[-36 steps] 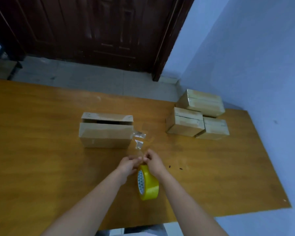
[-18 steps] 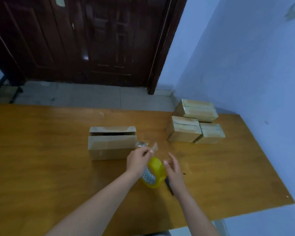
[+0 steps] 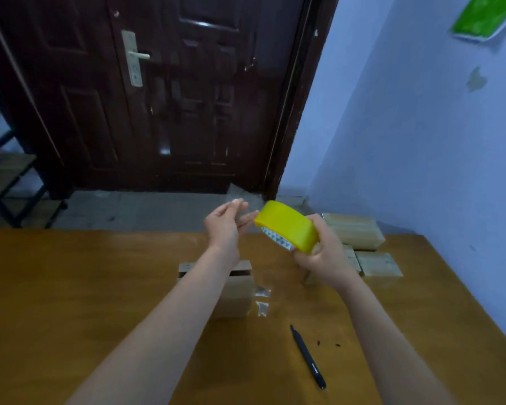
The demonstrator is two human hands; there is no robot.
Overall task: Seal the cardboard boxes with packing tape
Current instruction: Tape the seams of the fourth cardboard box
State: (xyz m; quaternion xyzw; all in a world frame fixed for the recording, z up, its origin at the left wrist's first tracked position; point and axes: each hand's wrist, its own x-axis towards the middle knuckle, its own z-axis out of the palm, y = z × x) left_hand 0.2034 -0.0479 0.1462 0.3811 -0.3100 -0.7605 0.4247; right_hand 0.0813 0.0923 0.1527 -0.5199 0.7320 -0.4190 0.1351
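My right hand grips a yellow roll of packing tape, held up in the air above the table. My left hand pinches the clear free end of the tape just left of the roll. Below my left forearm an open cardboard box sits on the wooden table, partly hidden by the arm. Three more cardboard boxes stand grouped at the table's far right, partly behind my right hand.
A black pen lies on the table in front of the open box. Two crumpled scraps of clear tape lie beside that box. A dark door and a blue wall are beyond the table.
Both hands have risen from table height with the tape roll. My right hand now grips the roll, and my left hand holds the tape end. The pen lies uncovered on the table.
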